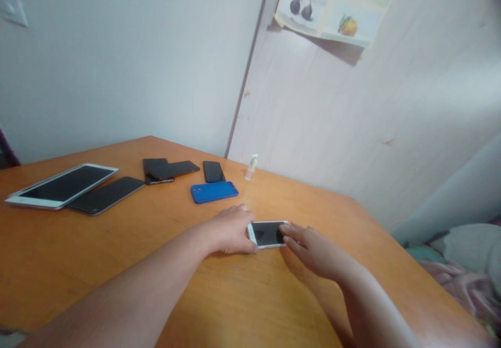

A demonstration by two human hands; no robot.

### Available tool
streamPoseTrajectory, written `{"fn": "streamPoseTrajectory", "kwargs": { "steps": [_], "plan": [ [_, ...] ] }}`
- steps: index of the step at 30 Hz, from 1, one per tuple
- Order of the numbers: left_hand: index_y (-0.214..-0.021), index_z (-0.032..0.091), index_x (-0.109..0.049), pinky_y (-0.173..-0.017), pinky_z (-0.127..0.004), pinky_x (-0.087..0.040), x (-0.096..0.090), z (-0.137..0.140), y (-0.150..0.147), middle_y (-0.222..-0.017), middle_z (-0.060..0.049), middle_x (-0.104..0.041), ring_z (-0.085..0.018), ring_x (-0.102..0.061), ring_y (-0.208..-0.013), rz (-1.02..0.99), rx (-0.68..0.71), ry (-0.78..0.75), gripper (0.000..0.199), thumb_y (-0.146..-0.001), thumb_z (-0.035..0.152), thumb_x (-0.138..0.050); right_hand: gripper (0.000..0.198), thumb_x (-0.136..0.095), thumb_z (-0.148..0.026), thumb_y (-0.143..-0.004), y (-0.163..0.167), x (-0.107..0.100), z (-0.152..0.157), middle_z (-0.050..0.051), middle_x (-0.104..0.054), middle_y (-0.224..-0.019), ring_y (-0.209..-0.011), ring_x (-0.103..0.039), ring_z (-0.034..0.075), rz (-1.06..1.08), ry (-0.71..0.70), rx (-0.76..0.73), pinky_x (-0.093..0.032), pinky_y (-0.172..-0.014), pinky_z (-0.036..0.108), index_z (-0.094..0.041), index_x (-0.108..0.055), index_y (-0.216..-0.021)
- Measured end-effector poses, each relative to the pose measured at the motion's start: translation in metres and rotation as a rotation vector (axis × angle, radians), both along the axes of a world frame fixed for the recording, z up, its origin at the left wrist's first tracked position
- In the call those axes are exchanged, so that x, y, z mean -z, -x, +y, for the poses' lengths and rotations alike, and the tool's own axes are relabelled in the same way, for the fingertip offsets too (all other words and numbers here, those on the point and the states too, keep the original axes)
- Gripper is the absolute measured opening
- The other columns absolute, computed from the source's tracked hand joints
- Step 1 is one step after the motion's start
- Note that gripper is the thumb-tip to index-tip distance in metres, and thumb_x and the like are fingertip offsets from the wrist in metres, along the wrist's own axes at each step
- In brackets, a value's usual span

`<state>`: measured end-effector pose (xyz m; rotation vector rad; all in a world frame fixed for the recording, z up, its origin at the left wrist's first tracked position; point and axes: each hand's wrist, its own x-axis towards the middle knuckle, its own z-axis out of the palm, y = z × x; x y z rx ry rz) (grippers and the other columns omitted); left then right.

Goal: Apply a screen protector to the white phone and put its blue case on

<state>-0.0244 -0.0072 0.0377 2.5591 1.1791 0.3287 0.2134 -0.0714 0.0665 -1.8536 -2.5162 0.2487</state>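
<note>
I have a pale painted wall beyond an orange-brown wooden table. Inward of the table's far edge, the left hand and right hand each contact one item: a slim, white-framed smartphone, dark screen up, between them. Its long axis runs from hand to hand; neither is nearer. Left thumb and fingers grip its left end; right fingers, straight and together, touch the screen's right end.

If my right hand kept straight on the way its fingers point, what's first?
The white phone, which the right hand appears to touch; beyond it, the left hand at the phone's other end would likely come next, though depth is hard to judge.
</note>
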Motion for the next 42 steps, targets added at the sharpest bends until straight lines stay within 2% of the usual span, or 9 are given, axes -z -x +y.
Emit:
{"fn": "streamPoseTrajectory", "kwargs": {
  "steps": [4, 7, 11, 19, 26, 32, 38, 40, 42],
  "plan": [
    [-0.102, 0.025, -0.065, -0.077, -0.032, -0.049, 0.0, 0.0, 0.0, -0.103, -0.006, -0.058, -0.026, -0.06, -0.095, -0.002, -0.014, -0.018, 0.054, -0.064, 0.062, -0.071, 0.039, -0.036, -0.039, -0.099, -0.008, -0.013, -0.011, 0.005, -0.072, -0.118, -0.119, -0.062, 0.027, 0.016, 0.071, -0.044, -0.045, -0.101, 0.041, -0.03, -0.071, -0.115],
    [-0.102, 0.024, -0.065, -0.076, -0.032, -0.049, 0.001, 0.0, 0.0, -0.103, -0.006, -0.058, -0.026, -0.061, -0.093, 0.001, -0.008, -0.022, 0.053, -0.064, 0.061, -0.071, 0.041, -0.036, -0.037, -0.099, -0.007, -0.001, 0.0, 0.007, -0.067, -0.129, -0.133, -0.05, 0.029, 0.021, 0.023, -0.007, -0.04, -0.107, 0.045, -0.027, -0.066, -0.125],
    [-0.101, 0.024, -0.065, -0.076, -0.031, -0.049, 0.001, 0.0, 0.0, -0.102, -0.006, -0.058, -0.025, -0.061, -0.093, 0.003, -0.008, -0.036, 0.052, -0.065, 0.06, -0.071, 0.051, -0.034, -0.035, -0.099, -0.007, 0.019, 0.02, 0.01, -0.048, -0.149, -0.145, -0.033, 0.029, 0.042, -0.035, 0.076, -0.032, -0.114, 0.05, -0.018, -0.049, -0.144],
    [-0.102, 0.024, -0.065, -0.076, -0.032, -0.05, 0.0, 0.0, 0.0, -0.103, -0.006, -0.059, -0.026, -0.061, -0.094, 0.003, -0.012, -0.02, 0.054, -0.063, 0.061, -0.071, 0.04, -0.039, -0.042, -0.097, -0.019, -0.001, -0.003, 0.005, -0.069, -0.126, -0.128, -0.055, 0.029, 0.05, 0.021, -0.012, -0.043, -0.105, 0.042, -0.029, -0.07, -0.119],
    [-0.099, 0.024, -0.066, -0.075, -0.032, -0.05, 0.002, 0.001, -0.001, -0.1, -0.005, -0.059, -0.025, -0.062, -0.09, -0.004, -0.009, -0.024, 0.051, -0.064, 0.06, -0.071, 0.045, -0.032, -0.037, -0.101, 0.009, 0.02, 0.014, 0.012, -0.052, -0.146, -0.143, -0.035, 0.03, -0.041, -0.053, 0.103, -0.031, -0.112, 0.055, -0.02, -0.054, -0.136],
    [-0.092, 0.023, -0.065, -0.069, -0.031, -0.048, 0.003, 0.002, -0.002, -0.096, -0.005, -0.061, -0.025, -0.064, -0.086, 0.002, 0.009, -0.021, 0.046, -0.065, 0.061, -0.068, 0.045, -0.03, -0.041, -0.102, 0.023, 0.012, -0.003, 0.005, -0.049, -0.15, -0.146, -0.031, 0.025, 0.053, 0.014, -0.131, -0.022, -0.118, 0.054, -0.027, -0.048, -0.141],
    [-0.095, 0.023, -0.065, -0.071, -0.033, -0.05, 0.002, 0.001, -0.002, -0.099, -0.006, -0.06, -0.027, -0.063, -0.09, 0.015, -0.008, -0.046, 0.051, -0.062, 0.062, -0.07, 0.043, -0.033, -0.038, -0.101, 0.014, 0.021, 0.01, 0.012, -0.054, -0.144, -0.143, -0.033, 0.035, -0.112, -0.072, 0.195, -0.019, -0.11, 0.07, -0.022, -0.054, -0.135],
    [-0.096, 0.023, -0.065, -0.073, -0.033, -0.05, 0.002, 0.001, -0.002, -0.1, -0.006, -0.06, -0.027, -0.063, -0.091, 0.013, -0.012, -0.045, 0.051, -0.062, 0.061, -0.07, 0.042, -0.033, -0.038, -0.101, 0.022, 0.021, 0.007, 0.013, -0.054, -0.144, -0.143, -0.035, 0.034, -0.082, -0.079, 0.129, -0.02, -0.111, 0.068, -0.022, -0.054, -0.134],
    [-0.094, 0.023, -0.066, -0.073, -0.033, -0.051, 0.002, 0.0, -0.003, -0.099, -0.006, -0.061, -0.027, -0.064, -0.09, 0.014, -0.013, -0.035, 0.048, -0.064, 0.06, -0.069, 0.043, -0.031, -0.039, -0.102, 0.032, 0.019, 0.001, 0.01, -0.05, -0.148, -0.144, -0.033, 0.03, 0.008, -0.055, -0.031, -0.02, -0.115, 0.063, -0.025, -0.051, -0.138]
  ]
}}
